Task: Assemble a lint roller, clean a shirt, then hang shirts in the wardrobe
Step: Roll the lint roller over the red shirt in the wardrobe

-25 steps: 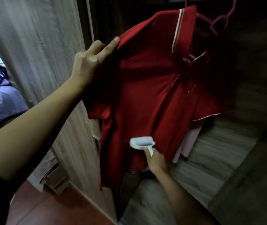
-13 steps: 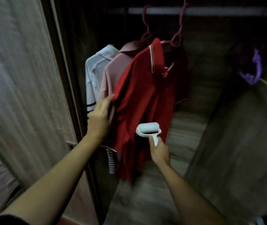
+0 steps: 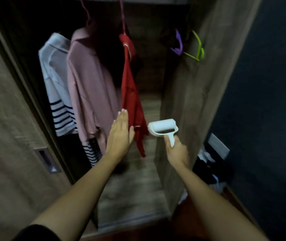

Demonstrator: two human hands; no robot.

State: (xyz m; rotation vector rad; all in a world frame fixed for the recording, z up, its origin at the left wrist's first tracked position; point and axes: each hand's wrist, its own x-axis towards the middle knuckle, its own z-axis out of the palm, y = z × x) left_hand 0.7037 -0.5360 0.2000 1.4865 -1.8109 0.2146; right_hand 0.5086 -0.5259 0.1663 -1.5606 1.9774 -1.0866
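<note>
My right hand (image 3: 176,150) is wrapped round the handle of the lint roller (image 3: 163,128), its drum uppermost, just right of the red shirt (image 3: 132,101). My left hand (image 3: 120,134) is flat, fingers straight, at that shirt's left edge. The shirt hangs in the wardrobe (image 3: 191,84), right of a pink shirt (image 3: 88,87) and a striped shirt (image 3: 57,80).

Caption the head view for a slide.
Open left hand beside a hanging red fabric shirt; right hand grips a white plastic lint roller before a wooden wardrobe.
</note>
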